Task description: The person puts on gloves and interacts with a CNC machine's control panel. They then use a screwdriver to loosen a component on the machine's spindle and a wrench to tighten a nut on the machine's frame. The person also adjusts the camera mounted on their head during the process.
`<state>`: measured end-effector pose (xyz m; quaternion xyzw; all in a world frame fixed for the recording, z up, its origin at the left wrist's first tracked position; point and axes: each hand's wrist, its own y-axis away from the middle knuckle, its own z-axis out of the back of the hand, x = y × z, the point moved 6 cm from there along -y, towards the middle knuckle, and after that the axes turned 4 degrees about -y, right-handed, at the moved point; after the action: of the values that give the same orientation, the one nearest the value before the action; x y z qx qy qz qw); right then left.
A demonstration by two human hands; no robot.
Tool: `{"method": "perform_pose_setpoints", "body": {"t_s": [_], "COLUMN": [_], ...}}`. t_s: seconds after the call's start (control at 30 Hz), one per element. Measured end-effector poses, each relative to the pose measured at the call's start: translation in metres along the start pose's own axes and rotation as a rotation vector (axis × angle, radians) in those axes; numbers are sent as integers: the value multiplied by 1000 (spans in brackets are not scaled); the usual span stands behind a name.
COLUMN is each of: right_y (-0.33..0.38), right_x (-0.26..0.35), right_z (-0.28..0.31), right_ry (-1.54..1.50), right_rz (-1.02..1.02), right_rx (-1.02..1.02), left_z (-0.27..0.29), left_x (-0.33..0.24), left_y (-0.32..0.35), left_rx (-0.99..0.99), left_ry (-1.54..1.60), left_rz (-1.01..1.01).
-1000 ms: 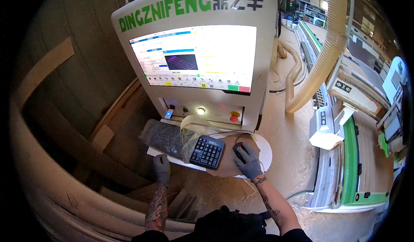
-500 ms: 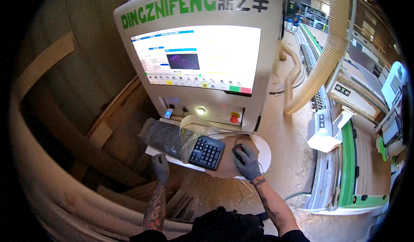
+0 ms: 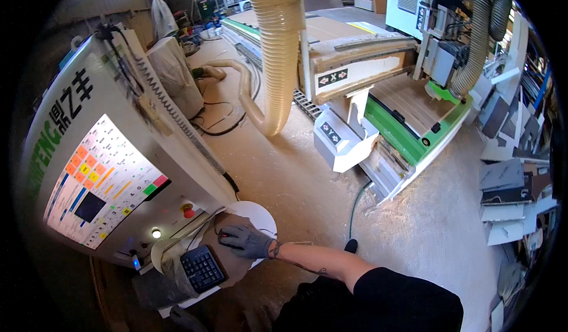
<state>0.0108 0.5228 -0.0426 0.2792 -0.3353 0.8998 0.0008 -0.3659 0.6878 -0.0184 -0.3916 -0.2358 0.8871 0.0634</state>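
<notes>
mouse [image 3: 225, 235]: dark, red-lit, on the round white shelf, under the right hand
keypad [image 3: 202, 268]: black, flat, just left of the mouse

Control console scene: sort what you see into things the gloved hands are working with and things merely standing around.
In use:
right hand resting on the mouse
keyboard
console screen
round white shelf

Standing around:
ribbed dust hose
green-edged router table
stacked panels

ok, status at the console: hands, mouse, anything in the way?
Right hand gloved, resting on the mouse, on the round white pad. Left hand low at the shelf edge, holding nothing visible. Keyboard beside the mouse, nothing blocking.
</notes>
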Motion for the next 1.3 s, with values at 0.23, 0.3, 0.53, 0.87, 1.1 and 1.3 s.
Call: {"method": "perform_pose_setpoints", "body": {"t_s": [0.23, 0.3, 0.53, 0.87, 1.1, 1.3], "right_y": [-17, -16, -21, -19, -12, -20], "right_x": [-13, -18, -15, -19, -26, -14], "right_z": [-6, -9, -4, -2, -2, 15], "right_ry": [16, 17, 22, -9, -4, -157], "right_rz": [-3, 6, 35, 87, 33, -27], "right_rx": [58, 64, 32, -36, 39, 11], "left_z": [-10, -14, -11, -40, -59, -63], "left_x": [5, 9, 14, 67, 94, 129], "left_y": [-5, -4, -7, -16, -14, -14], "left_rx": [-55, -54, -14, 41, 96, 73], "left_ry": [-27, -64, -65, -16, 57, 148], "left_rz": [-45, -76, -21, 11, 89, 90]}}
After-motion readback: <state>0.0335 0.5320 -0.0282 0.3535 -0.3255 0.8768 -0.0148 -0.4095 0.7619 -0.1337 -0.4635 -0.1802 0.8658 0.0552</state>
